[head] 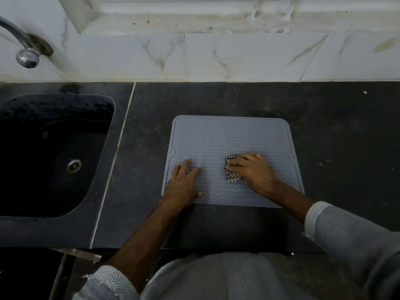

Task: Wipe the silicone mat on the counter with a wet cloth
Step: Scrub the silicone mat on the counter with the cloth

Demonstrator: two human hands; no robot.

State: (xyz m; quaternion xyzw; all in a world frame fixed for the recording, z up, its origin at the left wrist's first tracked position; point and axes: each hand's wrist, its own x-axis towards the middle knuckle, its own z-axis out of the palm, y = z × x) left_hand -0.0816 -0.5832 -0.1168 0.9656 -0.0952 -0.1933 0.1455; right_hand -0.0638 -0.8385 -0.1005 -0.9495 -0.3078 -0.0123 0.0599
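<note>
Mat [227,135] lay flat on counter [324,126]; left hand [183,182] pressed it flat-fingered, right hand [253,172] clutched cloth [230,172] mid-mat. Best to keep pinning, wipe in overlapping passes toward edges

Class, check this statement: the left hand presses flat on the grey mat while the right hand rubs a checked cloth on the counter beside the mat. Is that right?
Not quite. The head view shows the right hand rubbing the checked cloth on the mat itself, not on the counter beside it. The rest holds: the left hand presses flat on the grey mat.
</note>
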